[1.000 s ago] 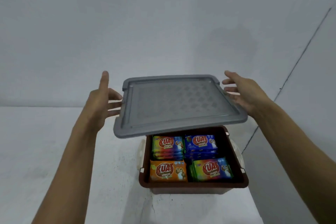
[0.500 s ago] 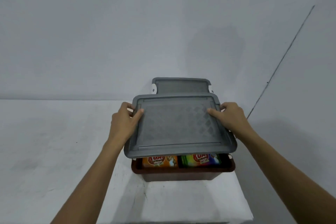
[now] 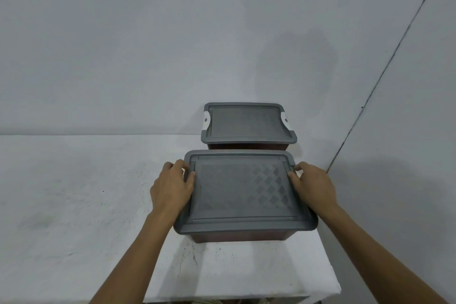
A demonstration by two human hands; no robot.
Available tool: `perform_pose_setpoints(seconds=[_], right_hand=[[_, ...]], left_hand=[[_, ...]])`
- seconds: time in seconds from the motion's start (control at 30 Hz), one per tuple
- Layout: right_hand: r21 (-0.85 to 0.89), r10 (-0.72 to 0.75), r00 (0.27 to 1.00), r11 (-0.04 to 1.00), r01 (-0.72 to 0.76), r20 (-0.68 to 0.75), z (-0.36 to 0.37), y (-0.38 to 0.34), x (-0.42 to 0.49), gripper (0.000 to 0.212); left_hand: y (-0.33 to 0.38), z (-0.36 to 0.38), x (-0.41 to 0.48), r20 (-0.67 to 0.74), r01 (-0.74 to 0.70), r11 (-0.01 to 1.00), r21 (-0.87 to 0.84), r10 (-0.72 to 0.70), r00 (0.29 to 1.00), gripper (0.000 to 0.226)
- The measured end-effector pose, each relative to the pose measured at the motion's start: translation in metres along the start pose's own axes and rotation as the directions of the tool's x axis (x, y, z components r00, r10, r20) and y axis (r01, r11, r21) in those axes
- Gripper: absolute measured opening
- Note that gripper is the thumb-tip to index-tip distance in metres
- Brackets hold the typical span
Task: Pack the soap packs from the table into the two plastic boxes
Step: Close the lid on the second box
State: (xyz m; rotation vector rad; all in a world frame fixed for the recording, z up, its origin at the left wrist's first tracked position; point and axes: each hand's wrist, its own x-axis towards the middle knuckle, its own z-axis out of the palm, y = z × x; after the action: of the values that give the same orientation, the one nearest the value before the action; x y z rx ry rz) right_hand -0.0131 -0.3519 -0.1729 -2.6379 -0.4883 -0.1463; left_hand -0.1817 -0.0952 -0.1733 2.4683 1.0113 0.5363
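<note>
Two lidded boxes stand one behind the other at the right end of the counter, a narrow gap between them. The far box sits close to the wall. The left grip and right grip clasp the lid of the near box at its short sides, blocking both. Wide bare counter lies open to the left, and a strip lies open in front.

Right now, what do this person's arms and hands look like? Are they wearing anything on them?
Two bare human arms, no machine parts. The left hand and right hand wear no gloves, and no rings show on the fingers in view. The left forearm and right forearm are uncovered down to the frame's lower edge: no sleeves, watch, bands, cables or markings visible.
</note>
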Motion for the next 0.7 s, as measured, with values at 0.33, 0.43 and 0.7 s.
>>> perform_pose_setpoints(seconds=[0.33, 0.43, 0.7], right_hand=[[0.023, 0.083, 0.996, 0.996, -0.082, -0.036, 0.015, 0.010, -0.001, 0.055], [0.135, 0.185, 0.982, 0.973, -0.189, 0.043, 0.017, 0.015, 0.001, 0.070], [0.170, 0.217, 0.964, 0.955, -0.242, 0.152, 0.020, 0.013, 0.001, 0.054]], left_hand=[[-0.017, 0.011, 0.004, 0.141, 0.149, 0.957, -0.248, -0.117, 0.983, 0.032], [-0.019, 0.010, 0.006, 0.229, 0.279, 0.915, -0.290, -0.216, 0.949, 0.058], [-0.020, 0.008, 0.014, 0.292, 0.317, 0.922, -0.222, -0.247, 0.924, 0.055]])
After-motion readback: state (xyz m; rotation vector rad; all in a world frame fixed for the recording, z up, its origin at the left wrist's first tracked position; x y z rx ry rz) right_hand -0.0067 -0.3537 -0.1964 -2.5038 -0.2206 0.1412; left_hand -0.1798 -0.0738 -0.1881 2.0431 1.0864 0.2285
